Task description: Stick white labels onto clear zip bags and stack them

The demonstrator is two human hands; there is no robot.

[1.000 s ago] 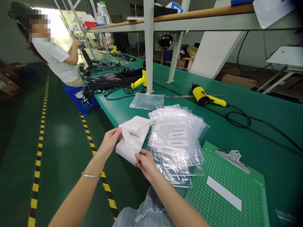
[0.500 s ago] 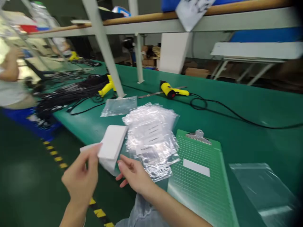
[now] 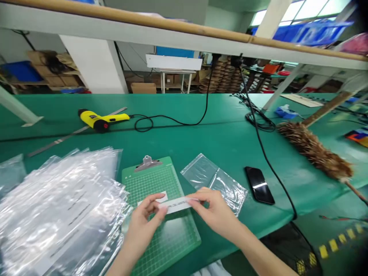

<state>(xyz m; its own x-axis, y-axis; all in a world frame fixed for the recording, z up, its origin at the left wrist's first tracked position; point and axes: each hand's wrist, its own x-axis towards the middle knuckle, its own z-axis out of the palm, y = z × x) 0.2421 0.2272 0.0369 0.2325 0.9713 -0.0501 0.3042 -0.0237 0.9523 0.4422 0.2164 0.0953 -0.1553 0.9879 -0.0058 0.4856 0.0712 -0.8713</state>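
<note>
A narrow white label strip (image 3: 177, 205) with a line of small dark print is stretched between my two hands. At its left end, my left hand (image 3: 147, 214) pinches it between thumb and fingers. My right hand (image 3: 211, 209) grips the right end the same way. Below the strip lies a green clipboard (image 3: 161, 245) with a white grid and a metal clip. A second white label (image 3: 164, 196) shows on the clipboard, partly covered by my left fingers and the strip. Right of it lies a clear plastic bag (image 3: 214, 176), its lower part behind my right hand.
A pile of clear bags with printed labels (image 3: 66, 207) covers the table's left side. Behind it lie a yellow heat gun (image 3: 103, 119) and a steel ruler (image 3: 66, 137). To the right are a phone (image 3: 259, 184), black cable (image 3: 266, 155) and a feather duster (image 3: 316, 151). A shelf beam (image 3: 138, 32) runs overhead.
The view has swung right. My hands have moved from the white paper stack left of the bag pile to above the clipboard, and both now hold a printed label strip.
</note>
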